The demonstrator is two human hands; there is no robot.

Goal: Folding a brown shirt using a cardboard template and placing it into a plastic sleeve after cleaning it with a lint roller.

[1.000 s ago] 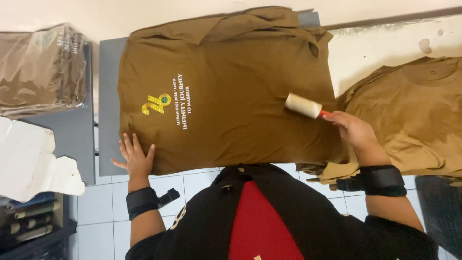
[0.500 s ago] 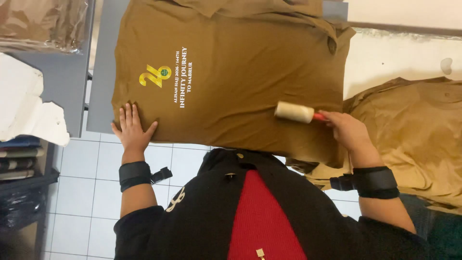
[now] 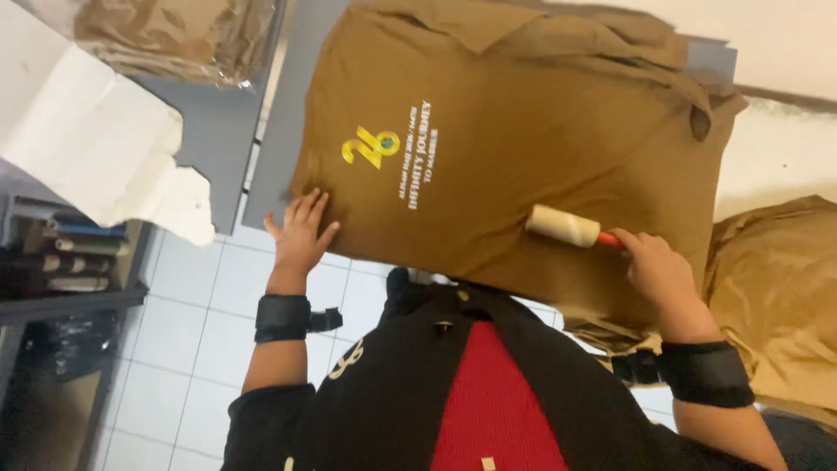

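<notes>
A brown shirt (image 3: 540, 157) is being spread flat on a grey table (image 3: 288, 131), and its bottom edge is hanging a little over the table's near edge. The shirt's corner by that edge is being pressed down by the left hand (image 3: 301, 231), with the fingers wide and flat and nothing gripped, so the cloth is probably being kept from sliding. A lint roller (image 3: 565, 227) is being held by its red handle in the right hand (image 3: 658, 272), which is curled closed around it. The pale roll is being laid on the shirt near the near edge, likely so fluff is being picked up. More brown shirts (image 3: 776, 288) are lying in a heap beyond the table's right side. Wrapped shirts (image 3: 183, 35) and a white sheet (image 3: 96, 148) are resting off to the left.
</notes>
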